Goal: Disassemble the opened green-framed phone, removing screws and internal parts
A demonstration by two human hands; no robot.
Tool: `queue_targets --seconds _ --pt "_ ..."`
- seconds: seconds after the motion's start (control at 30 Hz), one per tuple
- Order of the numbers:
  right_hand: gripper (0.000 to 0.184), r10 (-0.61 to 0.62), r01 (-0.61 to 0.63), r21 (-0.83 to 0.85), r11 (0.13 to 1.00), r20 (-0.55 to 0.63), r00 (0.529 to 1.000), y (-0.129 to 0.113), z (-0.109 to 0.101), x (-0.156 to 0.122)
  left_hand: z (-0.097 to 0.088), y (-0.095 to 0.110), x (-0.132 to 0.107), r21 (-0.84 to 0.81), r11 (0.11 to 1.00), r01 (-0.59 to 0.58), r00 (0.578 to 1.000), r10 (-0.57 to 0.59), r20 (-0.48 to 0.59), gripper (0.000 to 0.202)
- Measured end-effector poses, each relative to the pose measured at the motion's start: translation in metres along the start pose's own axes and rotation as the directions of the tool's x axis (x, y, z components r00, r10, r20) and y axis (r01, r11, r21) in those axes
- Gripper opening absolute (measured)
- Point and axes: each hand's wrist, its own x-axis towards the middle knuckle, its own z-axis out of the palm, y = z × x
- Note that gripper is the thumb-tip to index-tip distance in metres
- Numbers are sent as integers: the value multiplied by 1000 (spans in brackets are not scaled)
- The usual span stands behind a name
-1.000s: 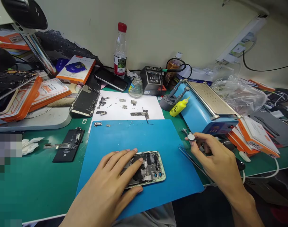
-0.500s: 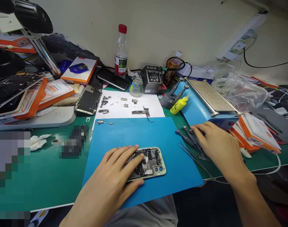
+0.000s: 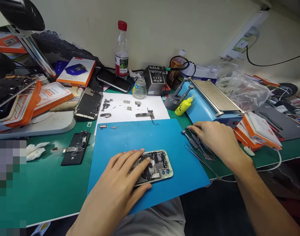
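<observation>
A: Your left hand (image 3: 120, 183) lies flat and open across the opened phone housing (image 3: 154, 167) on the blue mat (image 3: 140, 137), low in the centre of the frame. It grips nothing; fingers spread over the near half pin the housing down. Keep that pressure even so the housing does not slide.

B: And the other hand?

A: Your right hand (image 3: 216, 139) sits at the right of centre, palm down, fingers curled over the cluster of dark tools (image 3: 196, 144) by the mat's right edge. I cannot tell whether your fingers have closed on one or merely rest on them.

B: How should you pick there?

A: The tools lie bunched and overlapping, so I judge it best to single one out by its handle with fingertips rather than rake the pile; the thin tweezers (image 3: 201, 160) lie just below.

B: How far apart are housing and tools?

A: Near, with bare mat between; the camera end of the housing points toward your right hand.
</observation>
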Motion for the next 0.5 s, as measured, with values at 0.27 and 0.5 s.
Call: queue_targets --seconds 0.27,0.5 --pt "55 27 -44 -82 996 -200 979 19 24 -70 1 -1 -1 1 1000 -8 1000 8 -22 52" --pt "51 -58 37 -105 994 -202 978 11 39 -64 2 0 -1 13 1000 -3 1000 3 -30 49"
